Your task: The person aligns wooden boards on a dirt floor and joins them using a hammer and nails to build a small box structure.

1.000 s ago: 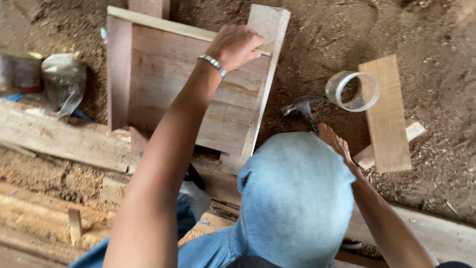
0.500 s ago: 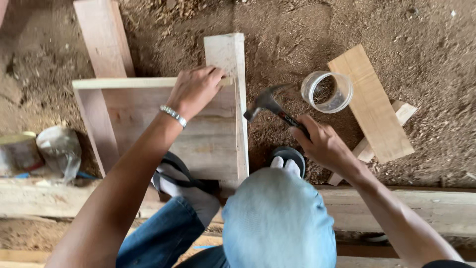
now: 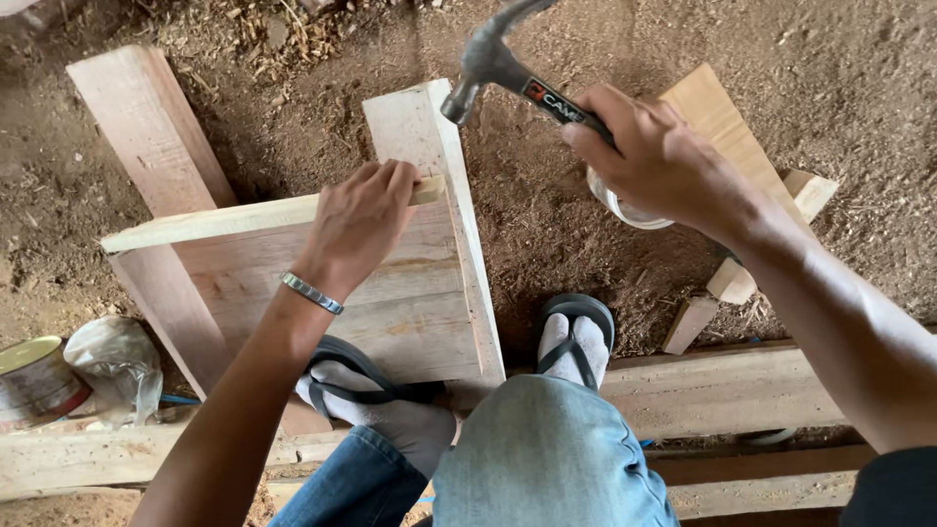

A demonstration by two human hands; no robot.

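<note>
An open wooden box frame (image 3: pixel 410 312) of pale boards lies on the dirt floor in front of my feet. My left hand (image 3: pixel 359 222) rests on the thin top slat (image 3: pixel 205 222), fingers pinched near its right end where it meets the upright side board (image 3: pixel 429 137). Whether a nail sits between the fingers cannot be seen. My right hand (image 3: pixel 654 161) grips the black handle of a claw hammer (image 3: pixel 488 59), raised above and to the right of that corner. A silver bracelet circles my left wrist.
A loose plank (image 3: pixel 146 127) lies at the upper left. A clear round container (image 3: pixel 625 210) and another plank (image 3: pixel 722 117) sit behind my right hand, with small wood offcuts (image 3: pixel 727 283) nearby. A tin can (image 3: pixel 34 381) and plastic bag (image 3: pixel 122 361) lie left. Long boards (image 3: pixel 722 390) run under my sandalled feet.
The hammer has swung up from beside the box to above its right corner. My left hand slid along the top slat to its right end. The view moved closer.
</note>
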